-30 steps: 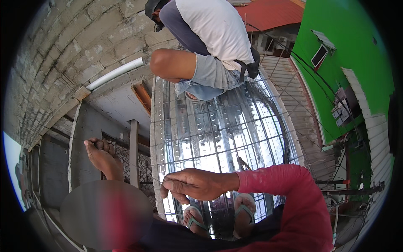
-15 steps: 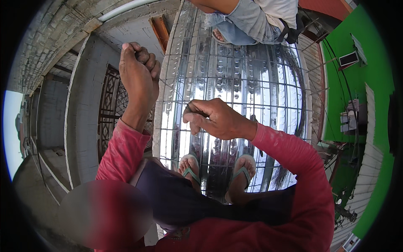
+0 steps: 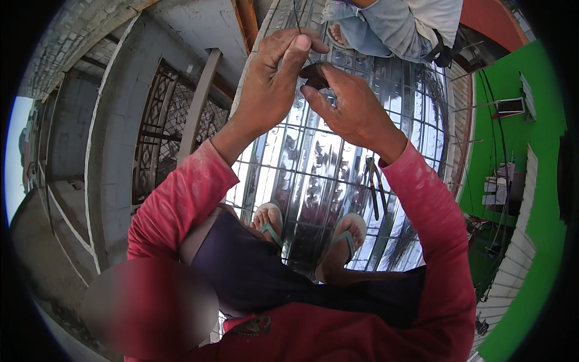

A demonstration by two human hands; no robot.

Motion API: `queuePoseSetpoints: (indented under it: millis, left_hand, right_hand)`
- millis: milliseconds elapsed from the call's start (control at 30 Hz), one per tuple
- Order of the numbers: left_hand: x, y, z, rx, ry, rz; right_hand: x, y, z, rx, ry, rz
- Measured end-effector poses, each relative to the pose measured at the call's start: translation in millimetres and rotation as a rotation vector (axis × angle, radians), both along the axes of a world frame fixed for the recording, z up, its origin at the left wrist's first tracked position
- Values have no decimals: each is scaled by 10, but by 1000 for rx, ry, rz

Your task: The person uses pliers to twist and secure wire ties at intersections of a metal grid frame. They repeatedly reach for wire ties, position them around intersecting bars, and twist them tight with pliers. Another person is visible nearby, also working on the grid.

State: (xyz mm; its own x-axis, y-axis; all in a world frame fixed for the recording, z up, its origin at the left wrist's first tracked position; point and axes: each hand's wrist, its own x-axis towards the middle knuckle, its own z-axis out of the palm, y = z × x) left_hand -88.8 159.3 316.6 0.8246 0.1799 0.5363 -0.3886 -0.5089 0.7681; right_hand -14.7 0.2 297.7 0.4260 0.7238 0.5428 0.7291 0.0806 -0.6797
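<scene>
A thin dark wire point(image 3: 296, 13) runs down into my left hand point(image 3: 271, 78), pinched between thumb and fingers. Close beside it, my right hand point(image 3: 356, 108) has its fingers curled around the wire's lower stretch, which shows faintly in the gap between the hands. Both hands are raised over a grid of steel bars point(image 3: 313, 172) lying above shiny ribbed metal decking point(image 3: 301, 193). A pair of dark-handled pincers point(image 3: 377, 190) rests on the grid below my right wrist.
My sandalled feet point(image 3: 268, 220) stand on the grid. Another person's leg in torn jeans point(image 3: 374, 30) is at the far edge. A block wall with a metal grille point(image 3: 157, 133) lies left; a green wall point(image 3: 500, 60) and cables lie right. Loose wires point(image 3: 437, 114) bundle along the right side.
My left hand has moved right and my right hand up and away, bringing the two close together. The pincers, partly hidden before, now show in full.
</scene>
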Motion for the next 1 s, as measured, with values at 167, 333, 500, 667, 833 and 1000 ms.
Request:
queuePoseSetpoints:
  millis: [167,333,500,667,833,1000]
  left_hand:
    - [-69,-86,-22,-477,224,-333]
    - [-60,-99,16,-353,190,-183]
    - [-82,-110,9,-439,114,-127]
    - [-144,-155,63,-613,158,-68]
    - [-136,-194,39,-707,148,-95]
    - [-87,-292,-14,-913,137,-64]
  right_hand:
    - [64,-172,110,-348,385,115]
    - [120,-158,115,-235,441,216]
    - [35,-101,77,-28,681,288]
    - [20,-63,192,34,682,225]
    - [-5,26,236,39,734,104]
    - [-105,192,197,167,860,-75]
